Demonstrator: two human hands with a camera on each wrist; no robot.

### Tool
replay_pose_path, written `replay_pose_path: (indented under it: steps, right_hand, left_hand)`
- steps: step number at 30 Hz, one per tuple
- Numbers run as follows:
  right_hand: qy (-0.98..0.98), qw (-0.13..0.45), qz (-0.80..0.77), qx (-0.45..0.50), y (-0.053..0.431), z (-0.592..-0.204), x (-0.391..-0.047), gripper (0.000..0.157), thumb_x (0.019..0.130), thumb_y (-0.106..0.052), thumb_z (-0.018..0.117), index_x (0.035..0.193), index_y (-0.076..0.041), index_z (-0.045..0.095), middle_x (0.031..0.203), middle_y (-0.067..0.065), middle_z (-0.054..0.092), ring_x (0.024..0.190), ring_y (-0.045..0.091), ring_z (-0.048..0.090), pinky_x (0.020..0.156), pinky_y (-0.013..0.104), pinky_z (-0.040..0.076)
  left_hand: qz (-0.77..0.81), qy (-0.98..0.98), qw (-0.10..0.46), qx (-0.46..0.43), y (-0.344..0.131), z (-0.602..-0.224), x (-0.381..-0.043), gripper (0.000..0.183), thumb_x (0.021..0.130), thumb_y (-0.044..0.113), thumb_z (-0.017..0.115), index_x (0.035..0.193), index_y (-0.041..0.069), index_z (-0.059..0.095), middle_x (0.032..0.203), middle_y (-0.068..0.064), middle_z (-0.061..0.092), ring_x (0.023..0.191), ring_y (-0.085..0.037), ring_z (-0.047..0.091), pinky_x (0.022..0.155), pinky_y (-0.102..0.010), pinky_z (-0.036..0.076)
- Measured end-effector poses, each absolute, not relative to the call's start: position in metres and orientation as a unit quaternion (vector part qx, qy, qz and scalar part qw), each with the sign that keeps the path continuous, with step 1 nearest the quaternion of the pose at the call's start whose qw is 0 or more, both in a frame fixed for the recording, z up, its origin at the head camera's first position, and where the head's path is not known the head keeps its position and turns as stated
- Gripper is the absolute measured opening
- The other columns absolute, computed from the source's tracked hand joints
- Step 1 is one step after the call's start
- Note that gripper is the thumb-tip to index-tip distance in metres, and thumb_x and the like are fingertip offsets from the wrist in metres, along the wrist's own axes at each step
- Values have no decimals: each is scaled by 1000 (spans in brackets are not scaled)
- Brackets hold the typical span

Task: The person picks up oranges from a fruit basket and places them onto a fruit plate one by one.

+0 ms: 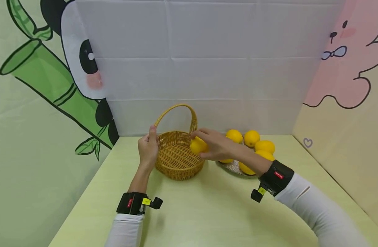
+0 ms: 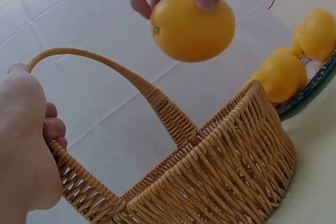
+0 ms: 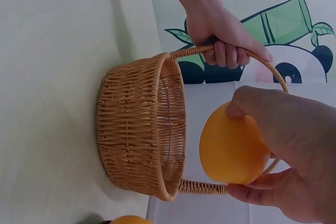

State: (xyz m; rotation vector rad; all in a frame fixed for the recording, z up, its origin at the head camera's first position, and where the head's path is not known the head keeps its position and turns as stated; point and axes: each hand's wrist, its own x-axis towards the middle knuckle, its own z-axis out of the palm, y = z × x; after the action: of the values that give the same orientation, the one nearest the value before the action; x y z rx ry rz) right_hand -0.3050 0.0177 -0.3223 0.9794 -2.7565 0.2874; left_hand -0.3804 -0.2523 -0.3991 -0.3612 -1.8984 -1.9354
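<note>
A brown wicker basket (image 1: 180, 173) with a tall arched handle (image 1: 171, 109) stands on the table. My left hand (image 1: 148, 145) grips the handle's left side, fingers wrapped round it in the right wrist view. Between thumb and fingers, my right hand (image 1: 218, 145) holds a yellow lemon (image 1: 198, 145). In the left wrist view that lemon (image 2: 191, 27) hangs above the basket's rim, with a small stem scar at one end. Seen from the right wrist, the lemon (image 3: 231, 145) is beside the basket's opening. The woven bottom (image 1: 176, 156) shows bare in the head view.
Right of the basket, several more lemons (image 1: 252, 138) lie on a round plate (image 1: 235, 168) with a dark rim, partly hidden by my right forearm. A white backdrop (image 1: 207, 79) rises behind the table (image 1: 204, 212), with printed side walls at left and right.
</note>
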Motion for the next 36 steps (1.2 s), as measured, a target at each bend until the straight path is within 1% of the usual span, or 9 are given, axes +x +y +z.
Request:
replay_pose_path:
  steps: [2, 4, 8, 12, 19, 24, 28, 31, 36]
  right_hand:
    - [-933, 107, 103, 328, 30, -321, -301, 58, 88, -24, 76, 141, -15, 54, 143, 4, 53, 106, 20, 54, 89, 41, 51]
    - [-934, 111, 106, 322, 42, -320, -297, 56, 88, -24, 75, 140, -14, 54, 143, 5, 53, 106, 20, 55, 89, 42, 51]
    - [-941, 112, 117, 297, 70, -318, -294, 55, 89, -24, 76, 139, -16, 54, 143, 7, 53, 113, 23, 55, 93, 46, 51]
    - [-952, 101, 126, 261, 95, -315, -293, 56, 90, -22, 77, 140, -15, 53, 146, 8, 50, 118, 26, 52, 96, 49, 49]
    - [-968, 89, 122, 202, 130, -318, -303, 58, 87, -21, 79, 139, -16, 53, 146, 14, 49, 105, 28, 54, 83, 44, 52]
    - [-975, 75, 116, 175, 148, -326, -315, 59, 87, -23, 81, 138, -12, 53, 143, 18, 51, 110, 32, 53, 87, 50, 51]
    - [-979, 56, 111, 160, 159, -332, -321, 58, 88, -23, 80, 137, -11, 53, 140, 21, 53, 114, 35, 53, 91, 54, 50]
    - [-982, 43, 114, 147, 167, -336, -325, 57, 88, -20, 79, 138, -9, 53, 139, 23, 53, 114, 37, 53, 88, 53, 51]
    - [-984, 20, 118, 130, 176, -348, -332, 59, 88, -17, 77, 140, -7, 52, 141, 23, 53, 114, 36, 52, 83, 47, 50]
  left_hand:
    - [-692, -683, 200, -124, -253, -399, -380, 70, 101, 67, 46, 56, 14, 37, 48, 8, 33, 42, -8, 27, 38, -21, 23]
    - [-690, -684, 202, -119, -254, -399, -379, 70, 101, 68, 46, 56, 14, 37, 48, 8, 33, 42, -8, 27, 38, -21, 23]
    - [-689, -685, 205, -117, -254, -400, -379, 71, 101, 68, 46, 56, 14, 37, 48, 9, 34, 42, -7, 29, 39, -21, 25]
    - [-691, -683, 203, -122, -253, -401, -381, 71, 101, 67, 46, 56, 13, 38, 48, 9, 35, 42, -7, 30, 39, -20, 25]
    - [-687, -685, 207, -124, -252, -401, -380, 72, 102, 67, 45, 56, 12, 37, 46, 10, 34, 41, -7, 29, 38, -20, 24]
    - [-688, -683, 206, -132, -250, -401, -380, 72, 103, 65, 44, 56, 11, 37, 46, 10, 34, 39, -7, 28, 37, -21, 25]
    - [-689, -682, 209, -131, -248, -401, -381, 72, 102, 65, 45, 55, 12, 37, 45, 10, 34, 39, -7, 28, 37, -20, 25]
    - [-689, -681, 211, -131, -247, -401, -381, 71, 102, 66, 46, 54, 14, 37, 45, 9, 33, 39, -7, 27, 36, -20, 24]
    - [-690, -680, 213, -127, -245, -400, -381, 71, 102, 66, 47, 54, 15, 36, 46, 9, 33, 40, -7, 27, 36, -20, 22]
